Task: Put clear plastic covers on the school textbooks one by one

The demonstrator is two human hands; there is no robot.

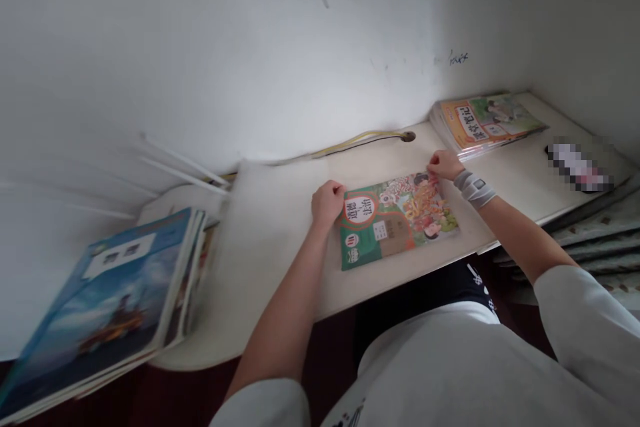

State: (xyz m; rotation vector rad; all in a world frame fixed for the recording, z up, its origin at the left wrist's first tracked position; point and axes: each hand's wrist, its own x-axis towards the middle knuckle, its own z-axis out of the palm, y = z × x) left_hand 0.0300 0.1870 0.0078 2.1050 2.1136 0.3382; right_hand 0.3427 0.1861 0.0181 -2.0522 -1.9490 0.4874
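A textbook with a green left part and a colourful picture of children lies on the white desk in front of me. My left hand is closed at its upper left corner, fingers curled and pinching the edge. At the upper right corner my right hand is closed too, its fingertips pressed together on the edge. A grey band with a small dark face wraps my right wrist. The fingertips of both hands are partly hidden.
A stack of orange and green notebooks stands at the back right, near a pixelated dark phone-like object. Thick blue-covered books are stacked at the left. A yellow cable runs along the wall to a desk hole.
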